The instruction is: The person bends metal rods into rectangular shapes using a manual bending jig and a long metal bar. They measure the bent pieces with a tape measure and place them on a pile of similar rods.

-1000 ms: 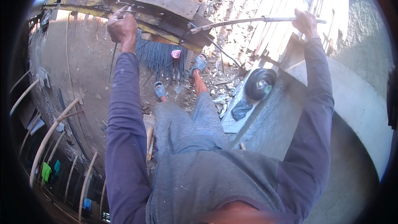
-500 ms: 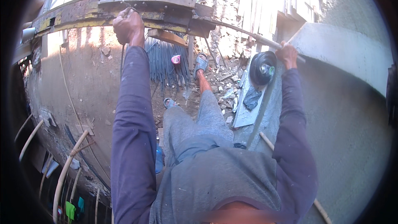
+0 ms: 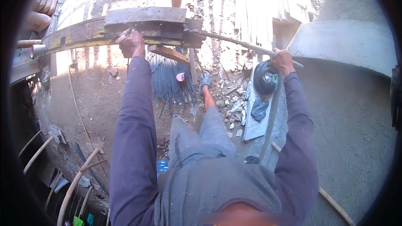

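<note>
Left hand: fingers curled into a fist at the near edge of the beam; what lies inside the grasp cannot be told.
Right hand: clamped on the long bar, near its right end.
Long bar: slants from the beam's right end down to the right hand.
Beam: wooden, yellow-streaked, lying crosswise ahead of the person.
Dark rods: bundled on the ground, a pink object upon them.
Pale board: bears a round black object.
</note>
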The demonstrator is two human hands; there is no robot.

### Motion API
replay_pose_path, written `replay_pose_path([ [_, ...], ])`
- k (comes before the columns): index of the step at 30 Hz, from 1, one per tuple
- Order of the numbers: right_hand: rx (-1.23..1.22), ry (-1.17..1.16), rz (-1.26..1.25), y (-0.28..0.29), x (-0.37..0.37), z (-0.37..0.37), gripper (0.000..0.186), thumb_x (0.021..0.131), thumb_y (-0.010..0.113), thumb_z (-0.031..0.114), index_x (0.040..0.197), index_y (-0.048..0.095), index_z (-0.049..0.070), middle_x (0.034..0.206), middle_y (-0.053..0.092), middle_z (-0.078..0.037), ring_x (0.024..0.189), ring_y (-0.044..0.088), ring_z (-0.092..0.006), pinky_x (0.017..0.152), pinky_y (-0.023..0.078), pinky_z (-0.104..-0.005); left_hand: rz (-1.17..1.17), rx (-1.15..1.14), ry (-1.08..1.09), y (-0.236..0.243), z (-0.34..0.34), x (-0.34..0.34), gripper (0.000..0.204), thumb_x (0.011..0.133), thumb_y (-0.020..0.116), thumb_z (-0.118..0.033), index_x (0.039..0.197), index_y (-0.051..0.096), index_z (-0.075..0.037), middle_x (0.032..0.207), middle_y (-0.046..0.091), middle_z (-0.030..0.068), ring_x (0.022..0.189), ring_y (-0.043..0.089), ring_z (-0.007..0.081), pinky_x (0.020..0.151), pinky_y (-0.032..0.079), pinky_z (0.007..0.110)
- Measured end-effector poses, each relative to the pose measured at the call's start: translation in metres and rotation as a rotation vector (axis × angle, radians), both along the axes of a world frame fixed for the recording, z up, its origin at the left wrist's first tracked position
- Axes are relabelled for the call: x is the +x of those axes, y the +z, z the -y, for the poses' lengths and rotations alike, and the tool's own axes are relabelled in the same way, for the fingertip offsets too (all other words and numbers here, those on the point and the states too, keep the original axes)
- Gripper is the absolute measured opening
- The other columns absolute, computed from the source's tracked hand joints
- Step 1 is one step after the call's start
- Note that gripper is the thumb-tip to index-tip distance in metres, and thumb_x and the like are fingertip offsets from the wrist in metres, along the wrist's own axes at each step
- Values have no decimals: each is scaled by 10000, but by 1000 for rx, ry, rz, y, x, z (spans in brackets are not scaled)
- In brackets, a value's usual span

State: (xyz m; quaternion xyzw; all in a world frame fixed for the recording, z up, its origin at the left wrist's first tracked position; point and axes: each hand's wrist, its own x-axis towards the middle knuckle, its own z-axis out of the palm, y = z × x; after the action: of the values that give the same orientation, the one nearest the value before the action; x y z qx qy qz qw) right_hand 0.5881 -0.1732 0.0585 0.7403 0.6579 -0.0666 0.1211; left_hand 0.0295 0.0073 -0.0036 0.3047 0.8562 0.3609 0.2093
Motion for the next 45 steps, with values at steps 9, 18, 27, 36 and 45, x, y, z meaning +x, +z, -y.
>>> replay_pose_path([
  [9, 150, -30, -29, -36, -18, 27, 119, 757, 685, 178, 820, 669, 78, 728, 685, -211, 717, 697, -401, 675, 560, -501, 4, -45, 14, 24, 6, 10, 218, 832, 685, -184, 1020, 794, -173, 959, 770, 70, 811, 733, 212, 738, 558, 344],
  [18, 325, -221, 46, -38, -71, 70, 234, 924, 626, 287, 799, 651, 90, 721, 686, -190, 679, 679, -412, 621, 523, -520, 88, 120, -33, -7, 1, -3, 223, 812, 673, -153, 997, 797, -158, 921, 770, 58, 775, 727, 208, 722, 553, 332],
  [27, 155, -639, 43, -38, -196, 164, 276, 939, 587, 300, 841, 676, 57, 702, 695, -196, 645, 695, -386, 657, 521, -498, 301, 118, -83, -31, -6, -26, 183, 793, 706, -139, 951, 793, -105, 859, 757, 76, 744, 715, 183, 688, 542, 324],
  [36, 6, -333, -213, -17, -136, 152, 268, 839, 715, 323, 858, 677, 59, 754, 697, -232, 742, 701, -418, 688, 545, -506, 62, 50, -14, 4, 6, -1, 206, 830, 688, -203, 1003, 791, -161, 879, 764, 50, 753, 715, 167, 709, 556, 332],
  [45, 170, -158, -167, -29, -97, 133, 214, 802, 732, 233, 790, 599, 65, 734, 674, -179, 711, 682, -395, 628, 525, -502, 92, -9, -9, 20, 6, 4, 229, 840, 700, -229, 1039, 793, -164, 928, 776, 65, 815, 735, 202, 777, 554, 335],
])
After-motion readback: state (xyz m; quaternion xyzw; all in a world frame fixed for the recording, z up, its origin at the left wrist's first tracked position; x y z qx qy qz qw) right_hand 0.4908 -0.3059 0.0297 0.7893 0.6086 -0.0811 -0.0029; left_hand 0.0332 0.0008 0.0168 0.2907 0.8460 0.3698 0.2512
